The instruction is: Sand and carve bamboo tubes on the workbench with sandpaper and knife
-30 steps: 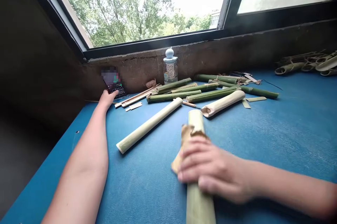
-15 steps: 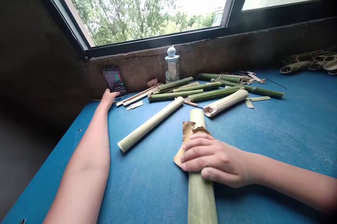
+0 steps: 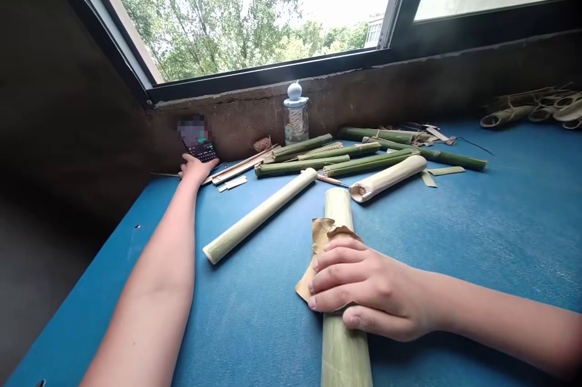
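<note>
My right hand (image 3: 364, 290) is wrapped over a creased brown sheet that looks like sandpaper (image 3: 305, 282), pressing it round a pale, peeled bamboo tube (image 3: 346, 350). The tube lies lengthwise in front of me, its near end cut off by the lower frame edge. At the far left, my left arm stretches out to a phone (image 3: 200, 149) leaning against the wall, its screen partly blurred and a keyboard showing. My left hand (image 3: 195, 168) is at the phone's lower edge, thumb and fingers spread apart; whether it grips the phone is hard to see.
A thinner peeled tube (image 3: 261, 215) lies left of centre on the blue table (image 3: 254, 320). Behind are a carved pale tube (image 3: 388, 179), several green bamboo pieces (image 3: 304, 165), a thin tool (image 3: 331, 180), flat strips (image 3: 233, 184) and a lidded jar (image 3: 296, 120). Hollow tubes (image 3: 509, 116) lie far right.
My left hand has shifted right along the phone's lower edge, its fingers now spread. My right hand and the sandpaper have slid slightly toward me along the tube.
</note>
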Tool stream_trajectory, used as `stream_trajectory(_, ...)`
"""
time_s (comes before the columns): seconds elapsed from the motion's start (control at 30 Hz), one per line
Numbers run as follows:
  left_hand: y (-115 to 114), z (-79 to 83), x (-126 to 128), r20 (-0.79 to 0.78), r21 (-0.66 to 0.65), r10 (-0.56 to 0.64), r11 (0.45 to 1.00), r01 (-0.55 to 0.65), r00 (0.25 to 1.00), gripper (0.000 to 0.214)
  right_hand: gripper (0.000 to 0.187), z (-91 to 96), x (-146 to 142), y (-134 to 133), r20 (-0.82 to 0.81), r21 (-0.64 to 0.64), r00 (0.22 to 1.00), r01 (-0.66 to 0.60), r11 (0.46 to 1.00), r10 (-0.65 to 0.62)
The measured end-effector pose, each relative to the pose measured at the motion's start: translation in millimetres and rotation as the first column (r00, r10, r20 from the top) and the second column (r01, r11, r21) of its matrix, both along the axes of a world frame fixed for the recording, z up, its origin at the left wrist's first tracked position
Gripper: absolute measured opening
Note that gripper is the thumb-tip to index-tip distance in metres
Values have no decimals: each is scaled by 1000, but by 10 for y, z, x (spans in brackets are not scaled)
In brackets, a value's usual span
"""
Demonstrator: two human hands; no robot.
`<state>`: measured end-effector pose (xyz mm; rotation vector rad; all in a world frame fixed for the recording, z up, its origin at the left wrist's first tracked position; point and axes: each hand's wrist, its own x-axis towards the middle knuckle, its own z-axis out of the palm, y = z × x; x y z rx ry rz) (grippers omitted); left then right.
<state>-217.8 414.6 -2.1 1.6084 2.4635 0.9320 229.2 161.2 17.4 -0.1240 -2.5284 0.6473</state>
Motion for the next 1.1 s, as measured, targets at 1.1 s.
stream_trajectory(1.1,-186,79,-314,239,93,-160,986,141,958,32,35,-27,180,276,58,-95,984,172,980,-167)
